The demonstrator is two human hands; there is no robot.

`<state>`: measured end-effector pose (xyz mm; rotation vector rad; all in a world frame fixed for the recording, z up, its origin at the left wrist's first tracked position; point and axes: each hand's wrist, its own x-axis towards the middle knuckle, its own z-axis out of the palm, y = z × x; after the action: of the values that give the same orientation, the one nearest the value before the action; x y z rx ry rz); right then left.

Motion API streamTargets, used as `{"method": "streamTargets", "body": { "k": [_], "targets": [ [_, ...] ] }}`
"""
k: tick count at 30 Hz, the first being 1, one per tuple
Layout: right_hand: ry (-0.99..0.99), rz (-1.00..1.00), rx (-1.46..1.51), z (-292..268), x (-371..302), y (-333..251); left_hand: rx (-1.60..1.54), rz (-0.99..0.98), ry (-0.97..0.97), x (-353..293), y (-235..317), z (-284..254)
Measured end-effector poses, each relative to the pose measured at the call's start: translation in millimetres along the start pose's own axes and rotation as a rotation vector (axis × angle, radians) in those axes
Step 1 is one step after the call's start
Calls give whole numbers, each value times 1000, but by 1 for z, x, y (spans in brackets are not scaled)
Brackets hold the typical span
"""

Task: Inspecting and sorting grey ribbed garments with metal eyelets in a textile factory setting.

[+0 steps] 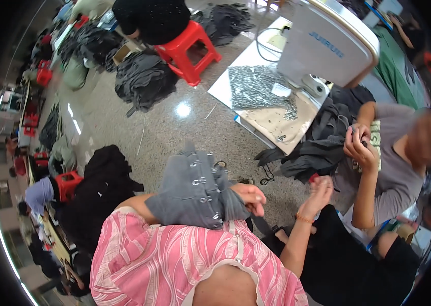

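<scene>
A grey garment (pixel 177 191) with rows of metal rings and fastenings is draped over my left forearm, hiding most of it. My left hand (pixel 250 198) comes out past the cloth's right side, its fingers loosely curved and apart, with nothing seen in them. To the right, my right hand (pixel 319 194) is raised with an orange beaded band at the wrist. Its fingers are bent and blurred. A small red thing (pixel 313 177) shows at their tips; whether they grip it I cannot tell.
On the right a co-worker in a grey shirt (pixel 394 148) holds up both hands, near dark cloth (pixel 322 148). Ahead, a white machine (pixel 322 43) stands on a table (pixel 261 122) with many small metal parts (pixel 256 86). A red stool (pixel 190 53) and dark garment heaps (pixel 144 81) stand on the floor.
</scene>
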<state>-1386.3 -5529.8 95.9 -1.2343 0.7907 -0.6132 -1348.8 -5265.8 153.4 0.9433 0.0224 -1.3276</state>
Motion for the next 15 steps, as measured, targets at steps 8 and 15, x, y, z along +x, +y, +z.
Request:
{"method": "streamTargets", "body": {
  "k": [8,15],
  "targets": [
    [-1225,-177,-556,127,-136,-99,-40,-236,-337,21,1,-7],
    [-927,-274,-801,147,-204,-36,-53,-69,-176,-40,-1,-59]
  ]
}}
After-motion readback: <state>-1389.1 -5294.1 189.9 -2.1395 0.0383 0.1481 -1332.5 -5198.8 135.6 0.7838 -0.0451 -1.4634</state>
